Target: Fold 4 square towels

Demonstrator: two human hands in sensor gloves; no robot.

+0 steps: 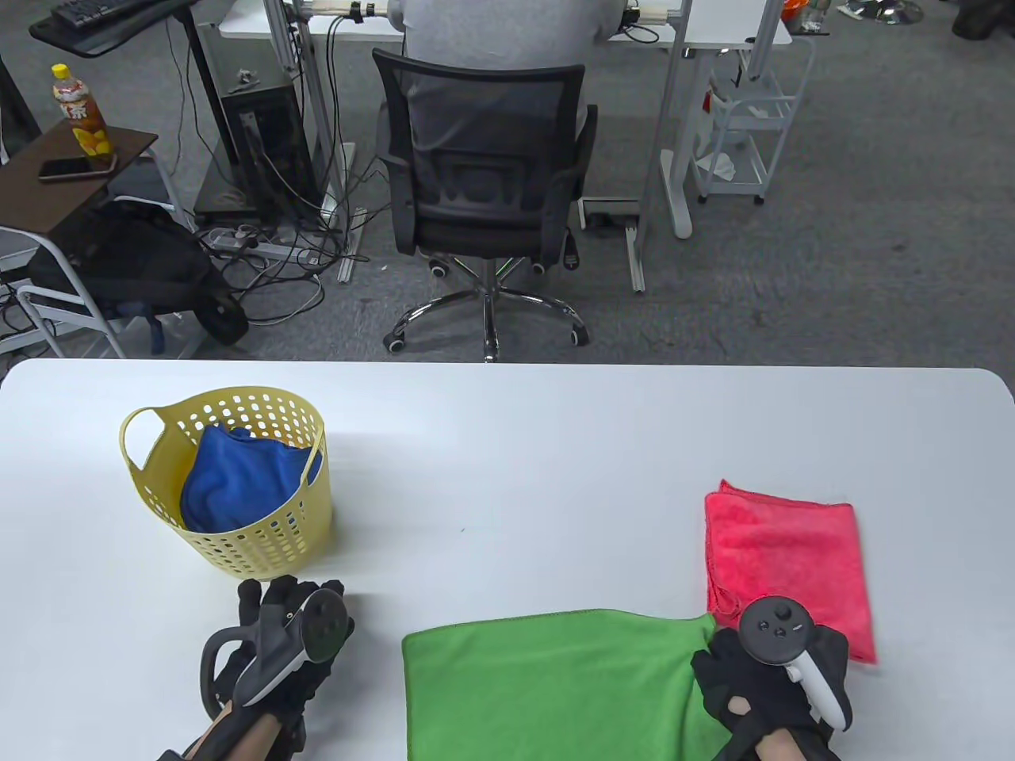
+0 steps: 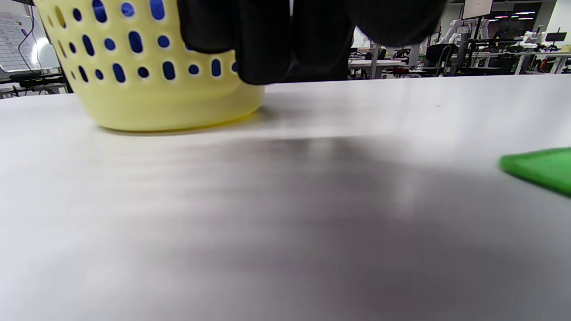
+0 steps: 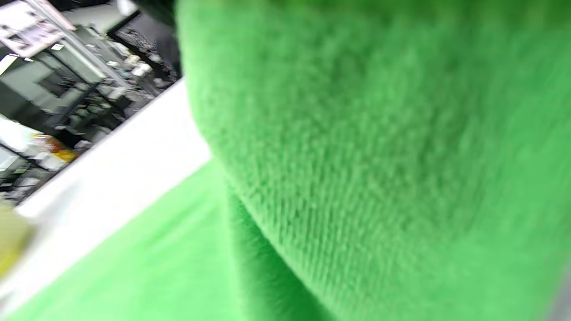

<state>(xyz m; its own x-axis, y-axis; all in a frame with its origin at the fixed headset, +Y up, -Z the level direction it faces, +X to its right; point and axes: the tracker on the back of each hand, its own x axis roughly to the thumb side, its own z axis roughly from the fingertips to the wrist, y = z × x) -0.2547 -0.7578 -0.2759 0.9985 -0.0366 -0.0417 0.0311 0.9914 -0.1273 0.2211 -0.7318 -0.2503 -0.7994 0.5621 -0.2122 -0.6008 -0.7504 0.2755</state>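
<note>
Right hand point(image 1: 773, 682) gripped the right end of the green towel point(image 1: 555, 682) at the lower middle of the table view, and the right wrist view showed cloth raised close to the lens over a flat layer, so the end looked lifted for a fold. Left hand point(image 1: 277, 650) hovered at the lower left, just below the basket point(image 1: 238, 547) and apart from the towel; whether its fingers point(image 2: 263, 49) were spread or closed I could not tell. To fold well, I judged that the lifted end should be carried across to meet the left edge, corners matched, with the left hand pinning that edge so the cloth would not slide on the smooth top. A red towel point(image 1: 785, 555), already folded, lay just beyond the right hand, touching the green one's corner. A blue towel point(image 1: 238, 476) sat bunched in the yellow basket at the middle left. The table point(image 1: 515, 444) was white and glossy. Beyond it, in the upper frame, lay grey carpet, a black chair point(image 1: 484, 182) with someone seated, desks, cables and a bottle point(image 1: 82, 115).
</note>
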